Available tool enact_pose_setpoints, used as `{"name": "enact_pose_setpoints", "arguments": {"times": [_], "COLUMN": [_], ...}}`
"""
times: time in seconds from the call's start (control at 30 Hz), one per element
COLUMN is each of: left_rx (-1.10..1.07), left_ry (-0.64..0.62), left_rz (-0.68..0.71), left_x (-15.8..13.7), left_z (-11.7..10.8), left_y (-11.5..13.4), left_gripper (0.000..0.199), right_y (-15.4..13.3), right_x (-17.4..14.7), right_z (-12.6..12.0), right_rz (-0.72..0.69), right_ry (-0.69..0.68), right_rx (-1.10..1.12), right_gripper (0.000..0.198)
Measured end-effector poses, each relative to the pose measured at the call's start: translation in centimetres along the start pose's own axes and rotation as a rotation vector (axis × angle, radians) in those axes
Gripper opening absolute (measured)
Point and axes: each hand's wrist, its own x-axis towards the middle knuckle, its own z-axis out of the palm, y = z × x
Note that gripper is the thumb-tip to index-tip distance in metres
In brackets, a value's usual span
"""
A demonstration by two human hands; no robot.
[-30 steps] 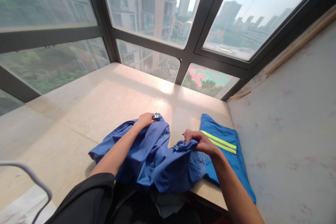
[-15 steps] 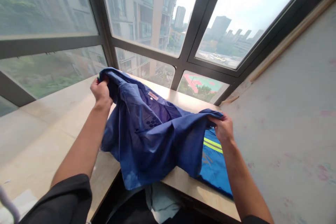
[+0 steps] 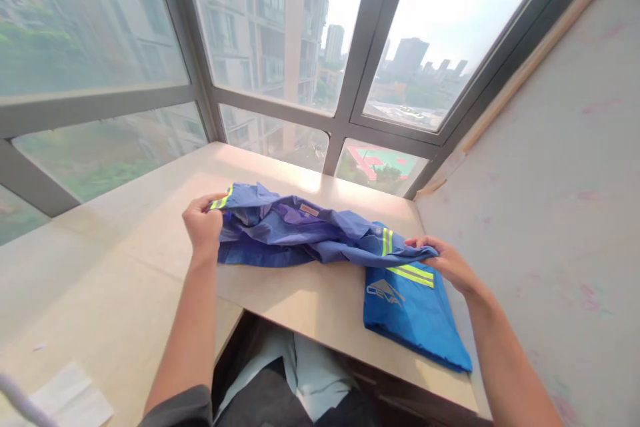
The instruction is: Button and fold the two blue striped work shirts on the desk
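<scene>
Stretched between my hands is a blue work jacket [image 3: 320,233] with yellow reflective bands and a small label at its collar. My left hand [image 3: 204,223] is closed on its left end, beside a reflective band. At the other end my right hand [image 3: 445,260] pinches the cloth between thumb and fingers. The jacket hangs bunched low over the tabletop, its lower folds hidden from view. Partly under its right end lies a folded brighter blue garment [image 3: 415,320] with yellow stripes and grey lettering.
The pale wooden tabletop [image 3: 150,280] runs to the windows, whose grey frame [image 3: 345,107] rises behind. A patterned wall [image 3: 560,213] stands close on the right. White paper [image 3: 70,400] and a pale curved tube [image 3: 23,400] are at the lower left.
The jacket has come down and flattened from a hanging drape into a narrow band, farther from my lap. My left hand has lowered. More of the folded garment shows.
</scene>
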Motion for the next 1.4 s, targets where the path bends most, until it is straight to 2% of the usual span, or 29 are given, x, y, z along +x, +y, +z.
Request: {"name": "enact_pose_setpoints", "arguments": {"times": [0.1, 0.17, 0.23, 0.3, 0.33, 0.4, 0.47, 0.53, 0.6, 0.67, 0.73, 0.83, 0.97, 1.03, 1.1, 1.13, 1.2, 1.33, 1.4], "left_rx": [0.286, 0.493, 0.603, 0.644, 0.664, 0.742, 0.827, 0.838, 0.762, 0.674, 0.605, 0.511, 0.384, 0.300, 0.226, 0.203, 0.195, 0.351, 0.484], "left_ry": [-0.321, -0.587, -0.877, -1.133, -1.225, -1.303, -1.272, -1.192, -1.111, -1.011, -0.874, -0.599, -0.189, -0.025, 0.086, 0.096, -0.015, -0.525, -0.688], "left_rz": [-0.151, -0.183, -0.174, -0.155, -0.149, -0.139, -0.117, -0.094, -0.077, -0.067, -0.068, -0.036, 0.074, 0.032, -0.024, -0.037, -0.040, -0.016, 0.041], "left_x": [-4.3, -6.9, -9.3, -11.2, -11.9, -13.0, -13.5, -13.6, -13.4, -12.8, -11.9, -10.3, -8.8, -8.8, -9.4, -9.8, -10.6, -11.8, -12.1], "left_z": [-0.6, -0.9, -1.1, -1.1, -1.1, -0.9, -0.8, -0.9, -1.3, -2.0, -2.9, -4.5, -6.3, -6.7, -6.5, -6.1, -5.2, -3.7, -3.7], "left_y": [-3.1, -4.4, -4.9, -4.8, -4.5, -3.9, -3.1, -2.5, -2.2, -2.2, -2.4, -2.6, -1.4, -0.2, 1.1, 1.8, 2.7, 2.6, 2.0], "left_gripper": [0.043, 0.058, 0.078, 0.097, 0.104, 0.109, 0.095, 0.066, 0.041, 0.035, 0.037, 0.032, 0.027, 0.030, 0.031, 0.031, 0.030, 0.026, 0.022], "right_y": [0.5, 0.4, 0.3, 0.6, 0.9, 1.9, 3.2, 4.6, 5.6, 6.1, 6.0, 4.6, 0.4, -2.2, -4.6, -5.6, -7.2, -8.4, -8.3], "right_x": [-1.2, -1.6, -1.5, -0.9, -0.3, 1.0, 2.2, 2.8, 2.8, 2.5, 2.1, 1.8, 1.7, 1.4, 1.1, 1.0, 1.0, 1.1, 1.2], "right_z": [0.6, 1.6, 3.0, 5.0, 6.1, 8.6, 11.1, 13.3, 15.0, 16.1, 16.4, 15.3, 11.6, 9.9, 9.1, 9.1, 9.7, 11.8, 12.2], "right_rz": [0.098, 0.097, 0.055, 0.015, 0.000, -0.007, -0.012, -0.060, -0.075, -0.041, -0.015, -0.062, -0.180, -0.175, -0.131, -0.116, -0.116, -0.121, -0.107], "right_ry": [-0.353, -0.528, -0.602, -0.616, -0.619, -0.607, -0.551, -0.465, -0.376, -0.293, -0.231, -0.165, -0.056, 0.035, 0.159, 0.221, 0.284, 0.214, 0.193], "right_rx": [-0.142, -0.219, -0.279, -0.318, -0.334, -0.375, -0.500, -0.665, -0.821, -0.921, -0.927, -0.756, -0.379, -0.192, 0.001, 0.087, 0.207, 0.255, 0.259], "right_gripper": [0.038, 0.046, 0.050, 0.051, 0.052, 0.054, 0.059, 0.068, 0.069, 0.062, 0.052, 0.038, 0.026, 0.026, 0.027, 0.028, 0.028, 0.035, 0.035]}}
